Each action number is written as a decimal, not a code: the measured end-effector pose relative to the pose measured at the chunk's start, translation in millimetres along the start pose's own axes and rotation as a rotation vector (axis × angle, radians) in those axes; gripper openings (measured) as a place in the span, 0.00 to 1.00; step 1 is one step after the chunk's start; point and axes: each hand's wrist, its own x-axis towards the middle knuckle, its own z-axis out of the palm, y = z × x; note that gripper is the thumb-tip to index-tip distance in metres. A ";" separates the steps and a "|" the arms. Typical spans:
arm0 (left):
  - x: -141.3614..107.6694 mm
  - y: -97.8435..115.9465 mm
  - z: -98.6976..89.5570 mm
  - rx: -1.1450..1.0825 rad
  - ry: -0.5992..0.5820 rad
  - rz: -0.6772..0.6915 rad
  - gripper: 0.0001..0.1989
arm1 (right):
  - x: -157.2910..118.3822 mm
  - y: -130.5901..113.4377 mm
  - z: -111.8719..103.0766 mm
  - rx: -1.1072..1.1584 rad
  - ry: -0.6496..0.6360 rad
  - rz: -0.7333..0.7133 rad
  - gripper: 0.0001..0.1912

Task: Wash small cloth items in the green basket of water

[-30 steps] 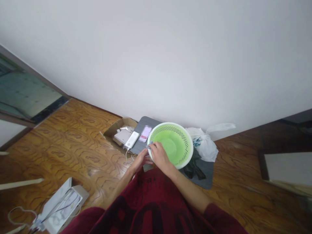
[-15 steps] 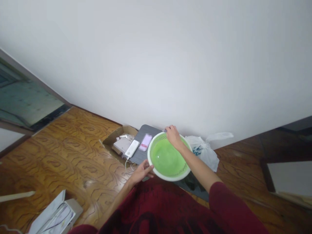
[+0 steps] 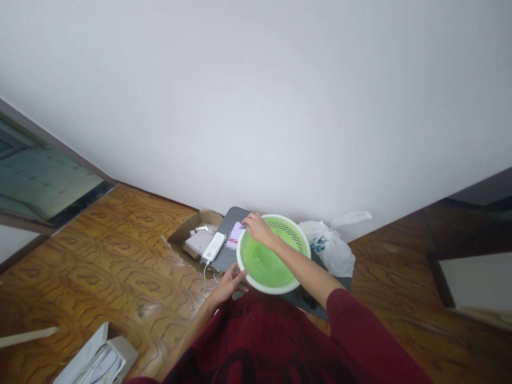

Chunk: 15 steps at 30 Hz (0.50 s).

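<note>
A white plastic colander [image 3: 304,241] with a perforated wall holds a light green basin [image 3: 266,266] nested inside it. At the near left side of the white rim, my left hand [image 3: 229,287] grips the colander, thumb on the edge and fingers lower down. My right hand [image 3: 260,228] reaches across the basin to the far left of the rim. Its fingers are closed there around something small and greyish that I cannot make out. Part of the basin is hidden under my right forearm.
A dark grey board-like surface [image 3: 232,216] lies beneath, bearing a white power strip [image 3: 214,246] and a blurred pink item [image 3: 235,234]. Left stands an open cardboard box [image 3: 180,234]; right, a tied white plastic bag [image 3: 338,253]. A white box [image 3: 128,352] sits on the wooden floor [image 3: 132,256].
My right hand has moved left along the rim, from the far side to the far left. My left hand keeps its hold on the colander. The view has shifted slightly.
</note>
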 end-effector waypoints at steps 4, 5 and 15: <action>-0.5 -1.6 -0.8 0.007 -0.004 -0.015 0.32 | -6.6 -9.0 7.9 -0.060 -0.021 -0.105 0.16; -0.2 -2.3 -1.3 0.004 -0.005 -0.016 0.33 | -7.8 -5.7 6.5 -0.077 -0.012 -0.092 0.17; -2.7 -2.5 3.5 -0.033 0.019 -0.012 0.32 | -37.2 77.2 -32.2 -0.210 0.171 0.256 0.21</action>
